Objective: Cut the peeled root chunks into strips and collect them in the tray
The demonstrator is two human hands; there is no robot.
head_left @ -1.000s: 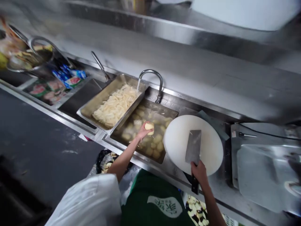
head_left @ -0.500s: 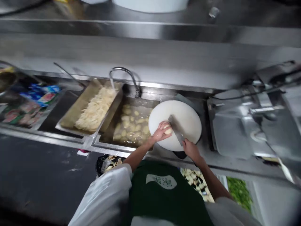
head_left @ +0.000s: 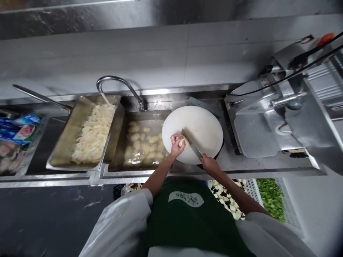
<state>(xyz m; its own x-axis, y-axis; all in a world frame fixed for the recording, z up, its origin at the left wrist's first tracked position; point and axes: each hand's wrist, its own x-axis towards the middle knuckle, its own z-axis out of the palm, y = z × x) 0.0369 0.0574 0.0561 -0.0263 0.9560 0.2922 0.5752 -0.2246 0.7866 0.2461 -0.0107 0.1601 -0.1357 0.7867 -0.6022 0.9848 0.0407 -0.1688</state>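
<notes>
The left hand is partly closed, with its fingers curled around a peeled potato. The potato is positioned on the left half of a round white cutting board. The right hand is closed around the handle end of a cleaver at the front edge of the board. The blade extends obliquely from the right hand, away from the person and to the left, and lies directly alongside the right side of the potato. Whether the edge has entered the potato cannot be determined from this view.

The board sits on the steel counter, immediately right of a sink. The sink contains water and numerous whole pale potatoes. To the left of the sink water is a deep metal tray holding pale cut strips. A curved faucet directs a stream into the rear of the tray. A metal machine stands at the right end of the counter. Below the counter's front edge, chopped green vegetables fill a white crate.
</notes>
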